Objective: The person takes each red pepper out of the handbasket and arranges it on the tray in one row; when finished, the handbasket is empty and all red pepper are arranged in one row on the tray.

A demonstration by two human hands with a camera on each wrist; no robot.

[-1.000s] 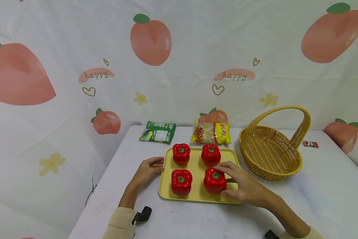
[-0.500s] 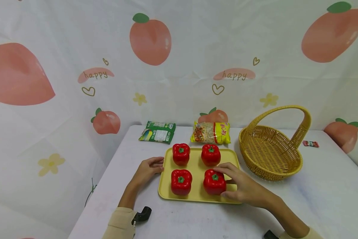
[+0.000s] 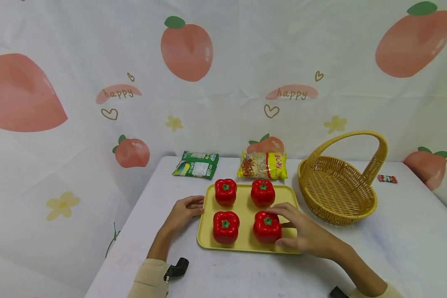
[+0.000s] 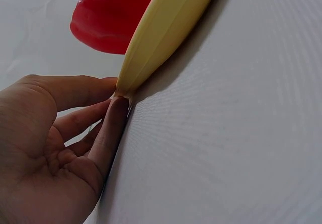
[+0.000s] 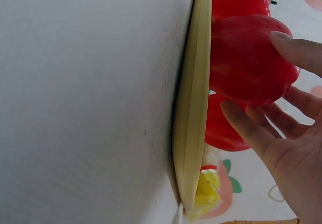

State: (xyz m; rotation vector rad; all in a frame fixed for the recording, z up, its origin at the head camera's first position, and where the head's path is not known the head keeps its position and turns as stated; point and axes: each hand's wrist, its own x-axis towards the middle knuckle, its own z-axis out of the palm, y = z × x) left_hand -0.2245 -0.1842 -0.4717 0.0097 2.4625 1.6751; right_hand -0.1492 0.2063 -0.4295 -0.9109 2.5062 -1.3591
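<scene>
Several glossy red bell peppers with green stems stand upright in two rows on a yellow tray (image 3: 245, 246). My right hand (image 3: 307, 234) grips the front right bell pepper (image 3: 266, 227) from its right side. In the right wrist view, a digit overlaps this bell pepper (image 5: 246, 63) at its upper side and other fingers (image 5: 244, 126) curve around it. My left hand (image 3: 184, 213) lies at the tray's left rim with relaxed fingers. The left wrist view has its fingertips right at the end of the tray (image 4: 161, 32). The other peppers include the front left one (image 3: 225, 227).
A yellow wicker basket (image 3: 368, 209) with a tall handle stands right of the tray. Behind the tray lie a green packet (image 3: 197, 165) and a yellow noodle bag (image 3: 263, 165). A small red packet (image 3: 387, 179) is at the far right. A fruit-print sheet hangs behind.
The front right bell pepper has shifted slightly toward the tray's near edge and its stem sits more upright, my right hand staying beside it. My left hand has not moved.
</scene>
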